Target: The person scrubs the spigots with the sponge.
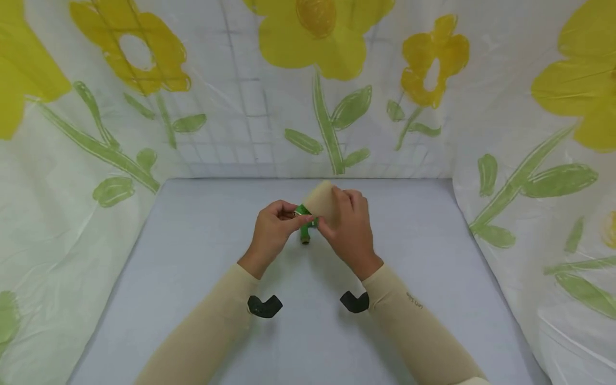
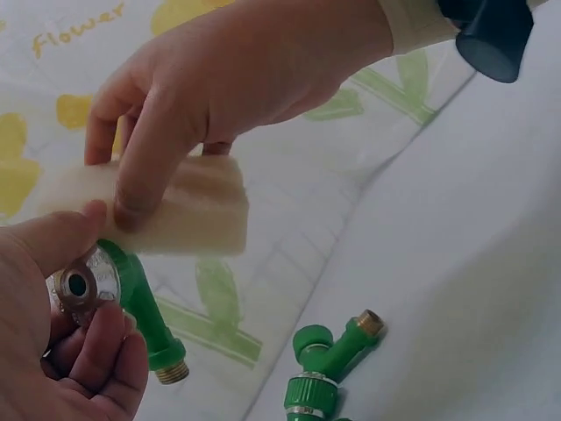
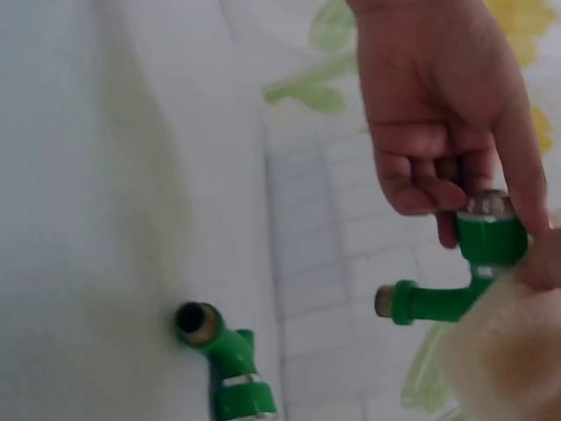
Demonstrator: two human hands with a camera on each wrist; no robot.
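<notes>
My left hand point(image 1: 274, 230) grips a green tap-like pipe fitting point(image 2: 151, 324) by its metal-coloured end, raised above the table. The fitting has a side branch ending in a brass thread. From the other side, my right hand point(image 1: 353, 230) holds a cream sponge point(image 1: 320, 199), thumb and fingers bent around it. In the left wrist view the sponge lies right over the fitting's upper end and hides part of it. A second green fitting point(image 2: 313, 395), with a brass threaded end, lies on the table, also seen in the right wrist view beside the raised one.
A pale table point(image 1: 308, 342) stretches beneath both arms. White curtain sheets point(image 1: 231, 107) with yellow flowers and green leaves stand along its back and sides. Black wrist mounts point(image 1: 264, 306) stick out from the sleeves.
</notes>
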